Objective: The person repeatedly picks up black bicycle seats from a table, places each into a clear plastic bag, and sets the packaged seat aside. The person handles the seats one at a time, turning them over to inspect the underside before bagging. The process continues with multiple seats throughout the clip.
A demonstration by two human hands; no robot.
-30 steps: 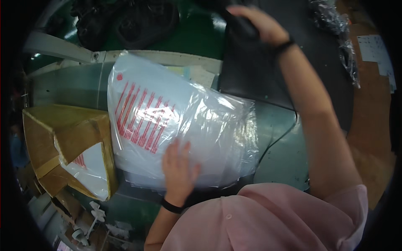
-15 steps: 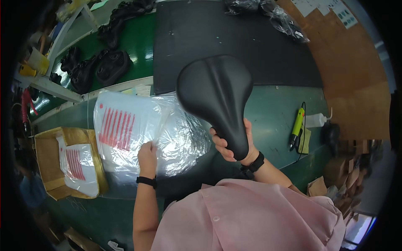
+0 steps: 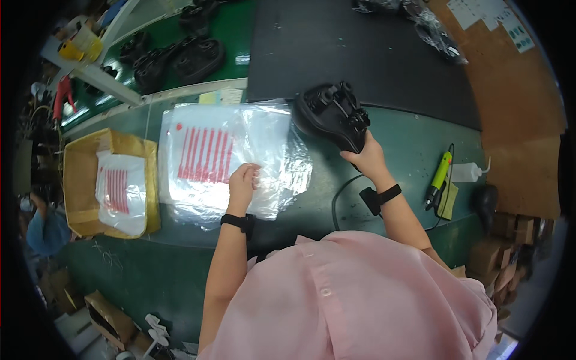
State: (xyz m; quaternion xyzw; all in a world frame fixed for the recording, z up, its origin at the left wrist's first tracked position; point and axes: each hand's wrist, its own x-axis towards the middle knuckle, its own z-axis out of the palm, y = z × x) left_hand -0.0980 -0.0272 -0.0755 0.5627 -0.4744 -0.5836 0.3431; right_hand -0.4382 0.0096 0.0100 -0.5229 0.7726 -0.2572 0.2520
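Observation:
A black bicycle saddle (image 3: 327, 117) is in my right hand (image 3: 371, 157), gripped by its narrow nose. Its underside, with rails and clamp parts, faces up. On the left, a stack of clear plastic bags (image 3: 273, 129) printed with red stripes lies flat on the green table. My left hand (image 3: 243, 182) rests over the stack, its fingers curled together on the film of the top bag. How much film lies between these fingers is partly hidden. The saddle is held above the table, to the right of the bags.
A yellow box (image 3: 151, 195) with more striped bags stands at the left. Several black saddles (image 3: 201, 60) sit at the back left, by a black mat (image 3: 360, 60). To the right lie a green electric screwdriver (image 3: 440, 177) and a white squeeze bottle (image 3: 467, 173).
My right hand has turned the saddle from its smooth top to its underside and moved it slightly right. My left hand remains at the bags, and the view has shifted.

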